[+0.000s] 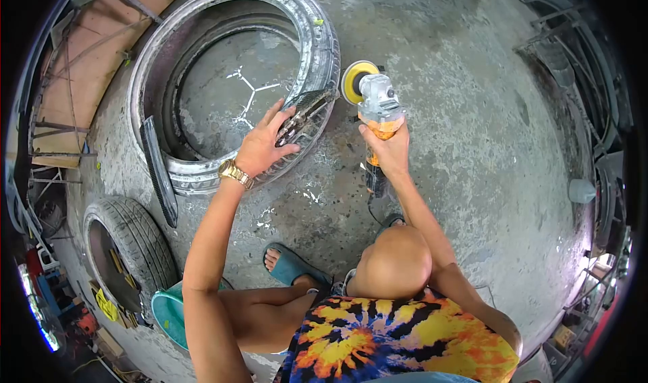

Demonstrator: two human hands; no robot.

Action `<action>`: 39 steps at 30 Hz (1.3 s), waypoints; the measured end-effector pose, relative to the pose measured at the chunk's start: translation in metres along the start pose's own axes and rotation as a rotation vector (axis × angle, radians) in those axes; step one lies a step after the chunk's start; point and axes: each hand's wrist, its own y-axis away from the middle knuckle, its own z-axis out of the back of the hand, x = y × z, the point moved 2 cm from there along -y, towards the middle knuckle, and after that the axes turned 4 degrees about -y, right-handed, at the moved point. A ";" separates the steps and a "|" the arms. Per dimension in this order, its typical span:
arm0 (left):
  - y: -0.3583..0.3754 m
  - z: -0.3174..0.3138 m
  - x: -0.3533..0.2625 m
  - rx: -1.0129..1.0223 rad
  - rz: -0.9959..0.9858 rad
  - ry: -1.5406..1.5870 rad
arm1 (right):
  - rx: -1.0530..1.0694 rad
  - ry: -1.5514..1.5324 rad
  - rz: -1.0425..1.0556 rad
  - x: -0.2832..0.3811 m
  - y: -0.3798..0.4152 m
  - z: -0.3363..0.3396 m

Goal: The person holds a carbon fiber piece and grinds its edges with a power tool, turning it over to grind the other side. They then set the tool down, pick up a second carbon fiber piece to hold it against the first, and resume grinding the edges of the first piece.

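My right hand (391, 143) is wrapped round the body of an angle grinder (380, 106), orange and grey. A round yellow pad (356, 83) on the grinder's head points left, a short gap from the tire. My left hand (265, 142), with a gold watch on the wrist, grips a dark carbon-patterned trim piece (310, 106), fingers at its upper edge and thumb below. That piece lies across the right side of a large tire (152, 72) flat on the floor. Leaning on the tire's left side is a second long dark trim piece (158, 180).
Another tire (145, 238) stands at the lower left, near a green tub (169, 312). The grinder's cord (373, 212) runs down toward my sandalled feet. Metal racks with dark parts (560, 52) line the right edge, and a tan panel (101, 52) is at upper left.
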 end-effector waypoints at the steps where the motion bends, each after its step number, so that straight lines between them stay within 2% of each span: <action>1: -0.001 -0.001 0.002 0.003 -0.019 0.010 | -0.045 -0.063 -0.012 -0.004 -0.002 0.001; 10: -0.003 0.005 -0.001 0.097 0.054 0.090 | -0.051 0.072 0.002 0.009 -0.001 0.001; 39: -0.003 0.001 0.003 0.052 -0.001 0.019 | -0.013 0.148 -0.020 0.018 0.007 -0.004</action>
